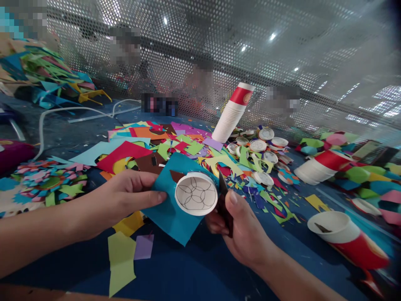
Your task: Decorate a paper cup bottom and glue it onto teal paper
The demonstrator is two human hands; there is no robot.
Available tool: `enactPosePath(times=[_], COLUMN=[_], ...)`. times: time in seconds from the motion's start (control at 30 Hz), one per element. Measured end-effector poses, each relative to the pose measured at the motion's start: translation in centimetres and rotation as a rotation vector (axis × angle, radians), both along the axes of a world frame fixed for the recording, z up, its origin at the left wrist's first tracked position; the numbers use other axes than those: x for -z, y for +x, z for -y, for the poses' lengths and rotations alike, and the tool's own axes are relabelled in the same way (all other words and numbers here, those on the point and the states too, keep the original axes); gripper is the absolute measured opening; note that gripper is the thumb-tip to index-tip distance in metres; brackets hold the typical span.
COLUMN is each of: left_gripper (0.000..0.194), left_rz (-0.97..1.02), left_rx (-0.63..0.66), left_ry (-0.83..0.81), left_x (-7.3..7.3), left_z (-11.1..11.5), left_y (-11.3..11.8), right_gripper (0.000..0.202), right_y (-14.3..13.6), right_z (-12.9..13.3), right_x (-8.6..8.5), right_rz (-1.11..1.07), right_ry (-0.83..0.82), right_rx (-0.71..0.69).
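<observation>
Between thumb and fingers, my left hand (134, 190) grips a blue sheet of paper (175, 221) by its left side. In front of the sheet is a shallow white paper cup bottom (196, 194), its inside drawn with overlapping black curves. My right hand (238, 217) is closed round dark-handled scissors (223, 186), their blade pointing up beside the cup bottom's right rim. Whether the right fingers also touch the cup bottom is hidden. A brown patch (177, 175) shows at the blue sheet's upper edge.
Coloured paper scraps (125, 152) cover the table's middle. A leaning stack of paper cups (233, 113) stands behind them, near several cut cup bottoms (258, 145). At right lies a tipped red-and-white cup (347, 236). A white cable (42, 125) runs at left. People sit beyond a perforated screen (175, 50).
</observation>
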State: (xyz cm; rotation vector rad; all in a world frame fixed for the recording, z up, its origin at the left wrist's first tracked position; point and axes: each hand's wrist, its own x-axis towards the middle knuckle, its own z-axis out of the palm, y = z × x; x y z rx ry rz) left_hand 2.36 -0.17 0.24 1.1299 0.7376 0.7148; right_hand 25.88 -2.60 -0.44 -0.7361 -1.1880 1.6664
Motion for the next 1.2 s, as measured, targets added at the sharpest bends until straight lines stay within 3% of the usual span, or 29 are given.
enactPosePath(times=[0.43,0.73,1.0,1.2], left_gripper=[0.026,0.021,0.021,0.015], left_rz=[0.019,-0.134,-0.119,-0.258], left_rx=[0.010,0.048,0.053,-0.013], left_ry=[-0.012,0.147,0.133,0.179], left_x=[-0.8,-1.3,-1.4,-1.2], left_z=[-0.1,0.1,0.1,0.2], left_y=[0.3,0.2,0.3,0.1], right_gripper=[0.048,0.051,0.050,0.048], right_y=[0.3,0.3,0.4,0.4], right_z=[0.0,-0.1,-0.1,-0.1], right_x=[0.4,0.5,0.2,0.5], right_rz=[0.059,0.077,0.116,0.150], right_ry=[0.050,0.056,0.073,0.075], right_rx=[0.017,0.017,0.035,0.033])
